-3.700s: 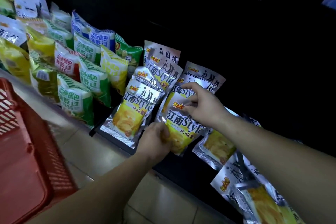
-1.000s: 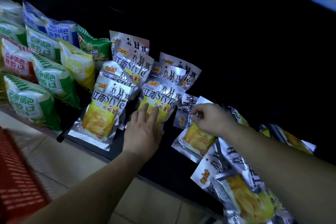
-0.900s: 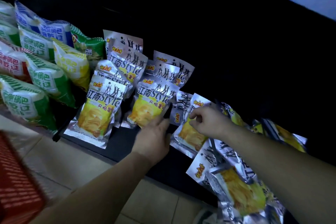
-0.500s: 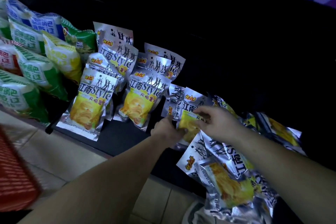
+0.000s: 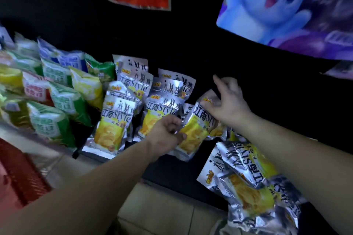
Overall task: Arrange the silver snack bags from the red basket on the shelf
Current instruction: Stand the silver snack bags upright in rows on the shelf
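Since half a second ago, the silver bag (image 5: 193, 129) has been lifted and tilted upright beside the two standing rows of silver bags (image 5: 133, 97), so a third row looks begun. The left hand (image 5: 166, 133) pinches its lower edge; the right hand (image 5: 227, 101) grips its top corner with thumb and forefinger, other fingers spread. Right of this bag the dark shelf (image 5: 172, 170) has open room behind, but a loose heap of bags (image 5: 248, 187) overhangs the shelf's front edge. The red basket (image 5: 21, 173) sits far left of the bag.

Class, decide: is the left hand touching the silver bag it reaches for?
Touching. Head view shows the left hand gripping the silver bag by its lower edge.
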The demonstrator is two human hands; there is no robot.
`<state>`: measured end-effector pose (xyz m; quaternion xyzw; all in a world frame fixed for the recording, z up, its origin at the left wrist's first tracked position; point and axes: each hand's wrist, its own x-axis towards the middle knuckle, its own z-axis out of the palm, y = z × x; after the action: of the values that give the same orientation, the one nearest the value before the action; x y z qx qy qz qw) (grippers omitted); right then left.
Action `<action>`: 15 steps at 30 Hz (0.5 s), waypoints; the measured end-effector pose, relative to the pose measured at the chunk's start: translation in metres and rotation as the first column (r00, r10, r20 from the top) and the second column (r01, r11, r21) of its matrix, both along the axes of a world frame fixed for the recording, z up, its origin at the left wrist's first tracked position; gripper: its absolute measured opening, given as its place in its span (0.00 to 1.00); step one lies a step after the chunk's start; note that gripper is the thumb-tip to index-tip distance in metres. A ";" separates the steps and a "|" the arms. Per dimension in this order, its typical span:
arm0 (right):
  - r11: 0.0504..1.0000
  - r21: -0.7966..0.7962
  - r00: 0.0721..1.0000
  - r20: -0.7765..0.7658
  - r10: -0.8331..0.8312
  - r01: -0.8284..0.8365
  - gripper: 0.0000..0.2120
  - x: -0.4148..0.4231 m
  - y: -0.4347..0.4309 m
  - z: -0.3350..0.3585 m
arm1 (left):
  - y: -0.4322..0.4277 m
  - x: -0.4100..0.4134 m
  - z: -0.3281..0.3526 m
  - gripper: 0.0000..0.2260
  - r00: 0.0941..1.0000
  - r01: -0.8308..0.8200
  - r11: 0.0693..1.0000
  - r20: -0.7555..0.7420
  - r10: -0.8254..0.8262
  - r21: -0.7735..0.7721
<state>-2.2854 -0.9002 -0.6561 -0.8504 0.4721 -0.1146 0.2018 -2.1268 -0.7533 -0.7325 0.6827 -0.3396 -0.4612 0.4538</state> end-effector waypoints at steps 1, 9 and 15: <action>0.997 0.082 0.998 0.055 -0.014 0.010 0.37 0.007 0.003 0.009 | 0.009 0.010 0.010 0.12 0.999 0.026 1.000 -0.030 -0.026 0.001; 0.928 0.367 0.965 0.259 -0.036 -0.064 0.05 0.049 0.078 0.061 | 0.072 0.065 0.096 0.14 0.948 0.109 0.993 0.295 -0.117 0.046; 0.924 0.374 0.975 0.221 -0.007 -0.078 0.18 0.058 0.126 0.073 | 0.114 0.086 0.125 0.07 0.959 0.244 0.967 0.130 -0.253 0.078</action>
<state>-2.2275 -0.7746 -0.5829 -0.7859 0.4445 -0.1099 0.4155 -2.0405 -0.6389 -0.6074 0.6785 -0.4391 -0.4761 0.3467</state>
